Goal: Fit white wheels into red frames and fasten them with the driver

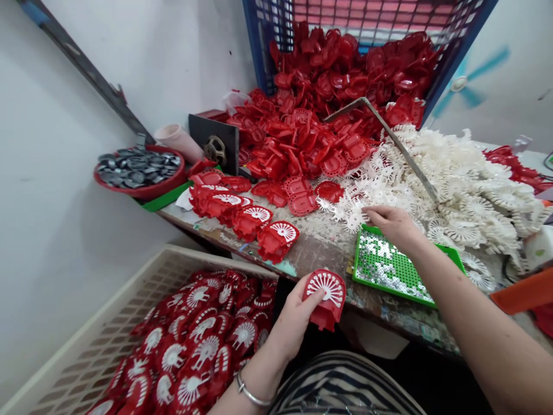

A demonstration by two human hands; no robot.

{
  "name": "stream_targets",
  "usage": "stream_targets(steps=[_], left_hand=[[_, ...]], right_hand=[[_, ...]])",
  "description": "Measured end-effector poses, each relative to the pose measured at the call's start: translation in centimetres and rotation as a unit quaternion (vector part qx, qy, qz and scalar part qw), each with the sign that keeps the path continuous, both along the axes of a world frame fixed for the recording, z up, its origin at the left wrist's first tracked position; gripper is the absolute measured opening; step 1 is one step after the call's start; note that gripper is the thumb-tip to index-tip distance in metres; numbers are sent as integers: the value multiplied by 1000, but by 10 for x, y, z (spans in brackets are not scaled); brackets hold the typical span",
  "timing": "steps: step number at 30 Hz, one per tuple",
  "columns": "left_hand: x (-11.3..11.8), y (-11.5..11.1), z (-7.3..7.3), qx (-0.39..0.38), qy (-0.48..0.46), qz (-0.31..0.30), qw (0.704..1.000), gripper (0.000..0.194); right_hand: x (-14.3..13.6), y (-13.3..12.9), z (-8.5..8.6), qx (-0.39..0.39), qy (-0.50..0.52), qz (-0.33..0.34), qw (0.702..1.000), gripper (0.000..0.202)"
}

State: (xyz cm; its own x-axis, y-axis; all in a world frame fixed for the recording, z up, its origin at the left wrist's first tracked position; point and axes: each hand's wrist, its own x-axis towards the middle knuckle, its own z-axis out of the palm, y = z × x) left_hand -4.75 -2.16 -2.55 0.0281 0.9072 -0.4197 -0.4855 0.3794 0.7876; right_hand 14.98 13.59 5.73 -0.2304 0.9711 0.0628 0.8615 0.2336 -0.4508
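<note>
My left hand grips a red plastic piece with a white fan-shaped insert in its rounded end; the thumb lies on the insert. My right hand reaches over a green perforated tray of small silver pieces. Its fingers are pressed together at the edge of the white fan-shaped pieces; whatever is between the fingertips is too small to make out. Left of the tray, a row of red pieces with white inserts lies along the bench edge.
A blue crate spills red pieces onto the bench. A bent metal bar crosses the white heap. A red bowl holds dark parts. Below left stands a cream crate of assembled pieces. A fan is behind.
</note>
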Motion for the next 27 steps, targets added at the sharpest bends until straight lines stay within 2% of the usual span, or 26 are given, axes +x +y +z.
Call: stream_targets(steps=[2,4,7,9,11,13,17,20,23,27], left_hand=[[5,4,5,0,-20,1,1000,48],[12,8,11,9,-45,2,999,43],[26,15,20,42,-88,8,995,46],[35,18,23,61,-109,14,992,50],[42,19,23,68,-112,24,991,46],[45,17,23,67,-103,33,992,38],[45,13,20,61,-90,22,994,29],[46,9,21,64,-90,-2,994,27],[48,6,24,62,-96,-28,993,27],[50,3,25,64,-97,-47,992,32]], right_hand=[[8,-21,4,20,49,0,999,39],[10,-49,4,95,85,35,991,32],[3,-92,-5,259,92,151,950,26],[-5,-116,-16,306,69,221,923,31],[-10,-131,-28,313,56,258,912,35],[-12,-139,-37,298,68,262,915,39],[-4,-142,-40,257,110,198,939,39],[5,-141,-40,258,68,145,953,49],[11,-144,-44,228,39,139,963,59],[15,-147,-50,206,38,138,968,52]])
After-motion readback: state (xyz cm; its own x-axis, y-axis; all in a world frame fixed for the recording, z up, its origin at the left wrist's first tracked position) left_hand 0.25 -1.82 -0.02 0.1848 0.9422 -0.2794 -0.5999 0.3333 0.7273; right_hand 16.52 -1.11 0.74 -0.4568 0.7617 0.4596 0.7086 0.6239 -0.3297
